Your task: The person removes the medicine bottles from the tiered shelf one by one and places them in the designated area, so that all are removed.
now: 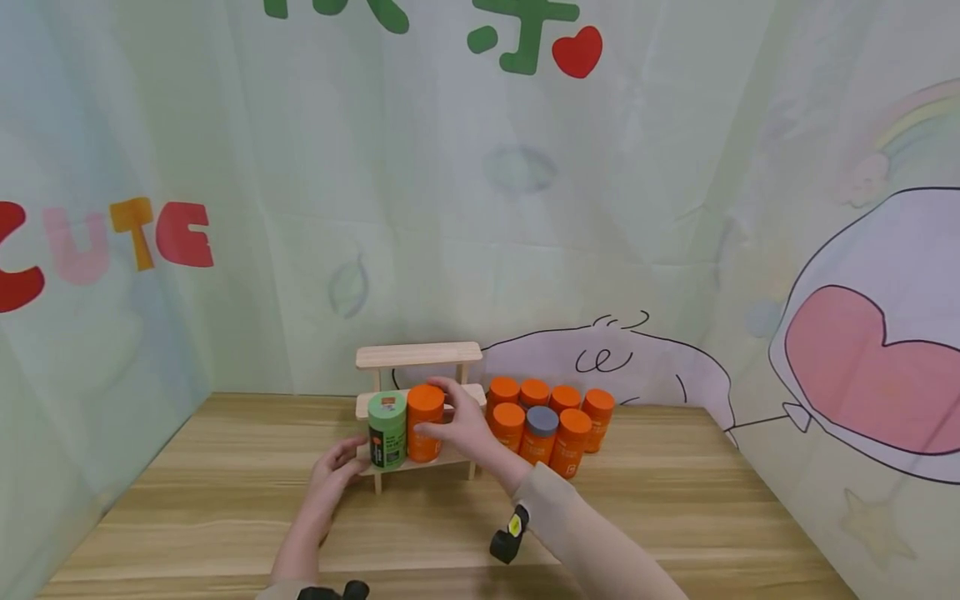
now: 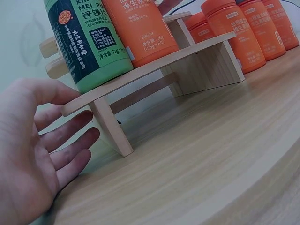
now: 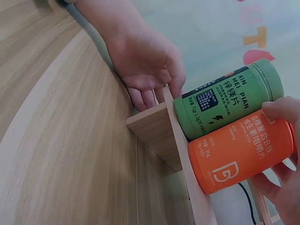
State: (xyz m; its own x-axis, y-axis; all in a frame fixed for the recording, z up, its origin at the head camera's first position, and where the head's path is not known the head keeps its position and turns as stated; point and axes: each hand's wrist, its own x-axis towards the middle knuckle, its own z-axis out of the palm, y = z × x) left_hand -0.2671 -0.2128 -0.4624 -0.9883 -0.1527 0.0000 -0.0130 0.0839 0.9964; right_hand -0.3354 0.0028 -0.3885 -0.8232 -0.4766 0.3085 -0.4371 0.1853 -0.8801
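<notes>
A small tiered wooden rack (image 1: 417, 356) stands on the table. On its lower board sits a green bottle (image 1: 387, 429) with a dark label, at the left end. Right beside it is an orange bottle (image 1: 424, 423), upright on the same board. My right hand (image 1: 467, 421) grips this orange bottle from the right, thumb on its front near the lid and fingers behind, as the right wrist view shows. My left hand (image 2: 35, 140) holds the left end of the lower board, thumb at its top edge and the other fingers below, near the rack's leg (image 2: 111, 125).
Several more orange bottles (image 1: 573, 429) stand grouped on the table to the right of the rack; one has a grey lid (image 1: 542, 420). A printed cloth backdrop (image 1: 600, 250) rises behind the wooden table (image 1: 247, 500) and along its sides.
</notes>
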